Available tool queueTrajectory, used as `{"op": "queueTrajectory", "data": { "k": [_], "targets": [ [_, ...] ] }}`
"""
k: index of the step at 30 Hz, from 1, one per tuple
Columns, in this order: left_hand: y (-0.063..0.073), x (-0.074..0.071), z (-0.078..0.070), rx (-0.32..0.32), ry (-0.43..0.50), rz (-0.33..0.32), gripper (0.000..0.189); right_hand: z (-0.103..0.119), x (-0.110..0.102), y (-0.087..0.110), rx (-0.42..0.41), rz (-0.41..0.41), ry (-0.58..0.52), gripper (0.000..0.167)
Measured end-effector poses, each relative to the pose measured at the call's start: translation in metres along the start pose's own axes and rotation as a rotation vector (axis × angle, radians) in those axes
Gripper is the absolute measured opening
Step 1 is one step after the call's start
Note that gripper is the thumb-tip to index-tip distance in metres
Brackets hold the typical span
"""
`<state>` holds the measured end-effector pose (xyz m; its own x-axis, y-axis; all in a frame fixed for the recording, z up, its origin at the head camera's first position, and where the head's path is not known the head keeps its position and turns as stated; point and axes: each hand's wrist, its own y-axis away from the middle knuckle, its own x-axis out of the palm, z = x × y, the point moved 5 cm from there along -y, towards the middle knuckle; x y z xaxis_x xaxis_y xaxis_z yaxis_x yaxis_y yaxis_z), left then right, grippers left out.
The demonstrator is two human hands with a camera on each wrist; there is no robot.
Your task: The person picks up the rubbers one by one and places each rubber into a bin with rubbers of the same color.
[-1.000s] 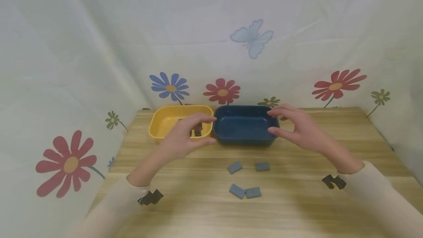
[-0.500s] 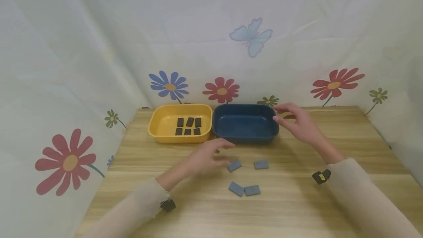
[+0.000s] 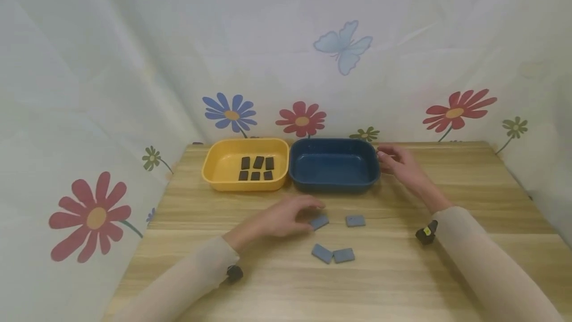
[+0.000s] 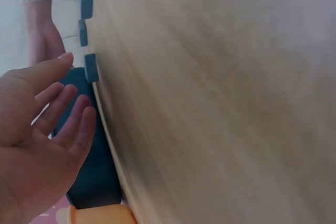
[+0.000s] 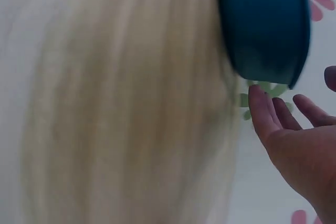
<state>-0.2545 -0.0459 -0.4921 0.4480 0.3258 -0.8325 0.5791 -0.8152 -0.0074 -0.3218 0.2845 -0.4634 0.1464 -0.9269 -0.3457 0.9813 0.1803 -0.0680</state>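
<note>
My left hand [image 3: 283, 216] hovers low over the wooden table, thumb and fingertips right at a grey-blue rectangular tile [image 3: 321, 222]. Its fingers are loosely bent and part of that tile is hidden behind them. In the left wrist view nothing sits between the thumb and fingers of this hand [image 4: 50, 124]. To the right lies a second grey-blue tile [image 3: 355, 221]; nearer the front, two more, a slanted tile [image 3: 322, 253] and a straighter tile [image 3: 343, 255], meet at their corners. My right hand [image 3: 405, 169] is beside the right end of the dark blue bin [image 3: 335, 185], fingers relaxed and holding nothing.
A yellow bin [image 3: 243, 186] adjoins the blue bin on its left, with several black tiles [image 3: 258, 162] in two rows inside. Behind both bins hangs a flower-printed cloth [image 3: 268, 53]. The wooden table [image 3: 277, 287] runs toward the front.
My left hand has come from over the yellow bin's right edge down to the grey-blue tile nearest it. My right hand has drawn from the blue bin's rim to just outside its right end.
</note>
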Motion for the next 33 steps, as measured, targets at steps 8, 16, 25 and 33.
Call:
{"op": "queueTrajectory", "data": {
  "k": [8,16,25,33],
  "targets": [
    [-0.007,0.005,0.001,0.042,-0.039,0.013,0.058,-0.021,0.004,-0.003,0.093,0.018,-0.123,0.053],
    [-0.009,0.005,0.007,0.021,0.010,0.031,0.054,-0.019,0.011,-0.006,0.094,0.029,-0.142,0.054],
    [-0.008,0.006,0.008,-0.002,0.009,0.033,0.052,-0.024,0.014,-0.010,0.131,0.061,-0.170,0.053],
    [-0.012,0.007,0.010,0.004,-0.033,0.018,0.049,-0.026,0.015,-0.007,0.161,0.068,-0.160,0.054]
  ]
}}
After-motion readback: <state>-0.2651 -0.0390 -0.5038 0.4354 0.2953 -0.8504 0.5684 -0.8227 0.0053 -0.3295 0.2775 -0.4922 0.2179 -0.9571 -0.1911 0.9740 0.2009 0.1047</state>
